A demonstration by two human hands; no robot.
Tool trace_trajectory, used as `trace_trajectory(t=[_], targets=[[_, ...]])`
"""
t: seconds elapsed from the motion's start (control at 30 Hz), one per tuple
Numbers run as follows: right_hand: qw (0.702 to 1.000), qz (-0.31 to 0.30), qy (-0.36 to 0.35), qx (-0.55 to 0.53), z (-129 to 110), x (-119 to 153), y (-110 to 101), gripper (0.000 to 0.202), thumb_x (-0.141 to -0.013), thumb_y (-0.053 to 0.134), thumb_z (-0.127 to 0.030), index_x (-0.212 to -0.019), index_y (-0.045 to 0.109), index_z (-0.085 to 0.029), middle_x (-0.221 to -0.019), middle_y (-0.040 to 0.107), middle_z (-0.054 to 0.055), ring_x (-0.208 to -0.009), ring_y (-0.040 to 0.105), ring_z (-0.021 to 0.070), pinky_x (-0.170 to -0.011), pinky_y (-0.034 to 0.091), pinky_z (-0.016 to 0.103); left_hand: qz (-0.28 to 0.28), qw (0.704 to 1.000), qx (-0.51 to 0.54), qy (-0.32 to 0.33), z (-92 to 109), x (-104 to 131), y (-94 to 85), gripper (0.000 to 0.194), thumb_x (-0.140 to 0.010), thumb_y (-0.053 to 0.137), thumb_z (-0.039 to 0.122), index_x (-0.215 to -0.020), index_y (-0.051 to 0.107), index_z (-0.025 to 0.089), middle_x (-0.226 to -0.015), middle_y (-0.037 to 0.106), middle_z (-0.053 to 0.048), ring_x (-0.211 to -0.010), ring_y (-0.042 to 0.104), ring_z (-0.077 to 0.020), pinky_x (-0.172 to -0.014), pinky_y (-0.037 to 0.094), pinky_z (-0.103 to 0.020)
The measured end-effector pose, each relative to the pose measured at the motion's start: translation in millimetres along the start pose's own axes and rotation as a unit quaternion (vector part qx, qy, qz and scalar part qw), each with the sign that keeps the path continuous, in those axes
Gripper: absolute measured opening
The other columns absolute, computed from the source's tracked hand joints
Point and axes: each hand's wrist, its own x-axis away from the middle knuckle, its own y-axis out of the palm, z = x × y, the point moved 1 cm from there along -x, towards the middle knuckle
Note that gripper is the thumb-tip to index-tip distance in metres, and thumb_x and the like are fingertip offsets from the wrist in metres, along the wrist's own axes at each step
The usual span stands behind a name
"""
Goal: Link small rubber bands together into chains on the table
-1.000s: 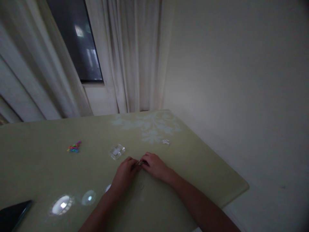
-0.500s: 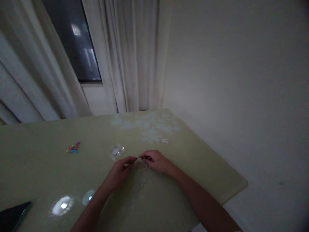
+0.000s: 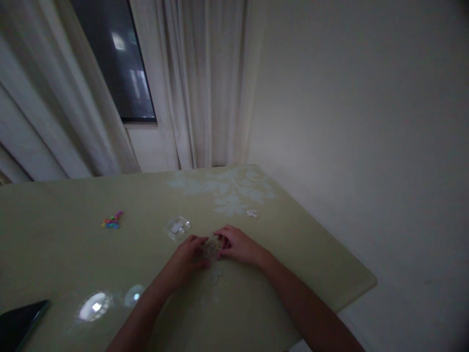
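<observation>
A small heap of pale, thin rings (image 3: 211, 247) lies on the table between my two hands. My left hand (image 3: 188, 256) curves around its left side, index finger at the far edge and thumb at the near edge. From the right, my right hand (image 3: 236, 245) closes on the same heap with curled fingers and thumb. Part of the heap is hidden by the fingers, and what the rings are made of is too blurred to tell. Just nearer to me, a few loose pale rings (image 3: 216, 276) rest on the tabletop.
A clear plastic box (image 3: 178, 227) stands beyond my left hand. Further left lies a cluster of small multicoloured pieces (image 3: 112, 221). Small white pieces (image 3: 252, 213) sit beyond my right hand. A dark flat object (image 3: 22, 322) occupies the near left corner. The wall borders the table's right edge.
My fingertips have moved from a nearly touching pinch above the heap to either side of it. The left thumb has come down nearer to me, and the heap looks more gathered.
</observation>
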Motion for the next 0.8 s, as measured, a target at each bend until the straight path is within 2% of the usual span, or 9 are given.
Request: trace_trajectory(t=[0.13, 0.23, 0.3, 0.37, 0.47, 0.53, 0.6, 0.7, 0.8], targets=[[0.999, 0.018, -0.024, 0.014, 1, -3, 4, 0.054, -0.078, 0.089, -0.022, -0.128, 0.069, -0.018, -0.115, 0.065, 0.008, -0.085, 0.065, 0.0162, -0.082, 0.054, 0.029, 0.004, 1.000, -0.009, 0.020, 5, 0, -4.5, 0.038, -0.076, 0.070, 0.028, -0.112, 0.075, 0.018, -0.106, 0.071, -0.009, -0.089, 0.070, -0.0241, -0.082, 0.055, -0.034], [0.998, 0.057, -0.013, 0.030, 7, -3, -3, 0.044, -0.087, 0.081, -0.020, -0.129, 0.068, -0.015, -0.117, 0.064, 0.010, -0.086, 0.065, 0.0165, -0.083, 0.054, 0.029, -0.014, 1.000, -0.020, 0.013, 5, 10, -16.8, 0.050, -0.071, 0.074, 0.027, -0.121, 0.073, 0.020, -0.107, 0.071, -0.009, -0.092, 0.069, -0.0250, -0.078, 0.055, -0.033], [0.995, 0.080, -0.008, 0.057, 11, -4, -5, 0.033, -0.095, 0.069, -0.014, -0.128, 0.068, -0.014, -0.118, 0.064, 0.012, -0.097, 0.065, 0.0189, -0.091, 0.053, 0.031, -0.038, 0.999, -0.007, 0.002, 5, 15, -21.7, 0.060, -0.067, 0.074, 0.023, -0.127, 0.070, 0.021, -0.109, 0.070, -0.008, -0.090, 0.069, -0.0240, -0.077, 0.057, -0.033], [0.994, 0.077, -0.023, 0.076, 14, -6, -2, 0.030, -0.100, 0.056, -0.007, -0.126, 0.069, -0.015, -0.118, 0.066, 0.012, -0.108, 0.062, 0.0205, -0.100, 0.049, 0.034, -0.045, 0.999, 0.010, -0.007, 5, 16, -21.1, 0.057, -0.068, 0.070, 0.022, -0.125, 0.070, 0.020, -0.109, 0.069, -0.008, -0.085, 0.070, -0.0222, -0.077, 0.058, -0.033], [0.993, 0.070, -0.059, 0.075, 14, -10, 7, 0.035, -0.101, 0.049, -0.004, -0.127, 0.069, -0.016, -0.118, 0.066, 0.011, -0.113, 0.060, 0.0201, -0.105, 0.046, 0.034, -0.023, 1.000, 0.003, -0.006, 8, 10, -14.4, 0.049, -0.071, 0.064, 0.020, -0.119, 0.071, 0.018, -0.107, 0.070, -0.009, -0.080, 0.069, -0.0208, -0.079, 0.057, -0.034], [0.990, 0.087, -0.069, 0.081, 11, -13, 11, 0.036, -0.103, 0.047, -0.007, -0.132, 0.066, -0.016, -0.123, 0.065, 0.013, -0.117, 0.058, 0.0206, -0.107, 0.046, 0.035, -0.008, 1.000, -0.017, 0.003, 11, 6, -11.6, 0.046, -0.072, 0.066, 0.022, -0.118, 0.072, 0.018, -0.109, 0.070, -0.010, -0.085, 0.069, -0.0226, -0.080, 0.056, -0.035], [0.988, 0.095, -0.076, 0.094, 8, -16, 13, 0.036, -0.105, 0.047, -0.011, -0.137, 0.063, -0.016, -0.130, 0.063, 0.014, -0.122, 0.055, 0.0221, -0.110, 0.044, 0.038, -0.004, 1.000, -0.026, 0.015, 12, 6, -12.2, 0.051, -0.072, 0.074, 0.028, -0.122, 0.071, 0.020, -0.121, 0.069, -0.012, -0.101, 0.068, -0.0275, -0.086, 0.056, -0.037], [0.987, 0.041, -0.111, 0.106, 2, -15, 10, 0.036, -0.105, 0.049, -0.013, -0.137, 0.063, -0.017, -0.134, 0.064, 0.013, -0.124, 0.054, 0.0229, -0.113, 0.041, 0.041, -0.020, 0.999, -0.025, 0.021, 14, 11, -14.8, 0.073, -0.064, 0.087, 0.032, -0.133, 0.065, 0.024, -0.139, 0.061, -0.014, -0.123, 0.060, -0.0346, -0.099, 0.053, -0.042], [0.987, -0.019, -0.132, 0.087, -4, -7, 1, 0.033, -0.104, 0.053, -0.016, -0.134, 0.065, -0.018, -0.131, 0.065, 0.012, -0.125, 0.055, 0.0223, -0.114, 0.040, 0.040, -0.043, 0.998, -0.025, 0.027, 16, 17, -12.2, 0.089, -0.056, 0.091, 0.027, -0.139, 0.061, 0.028, -0.143, 0.058, -0.012, -0.129, 0.056, -0.0358, -0.107, 0.049, -0.046]])
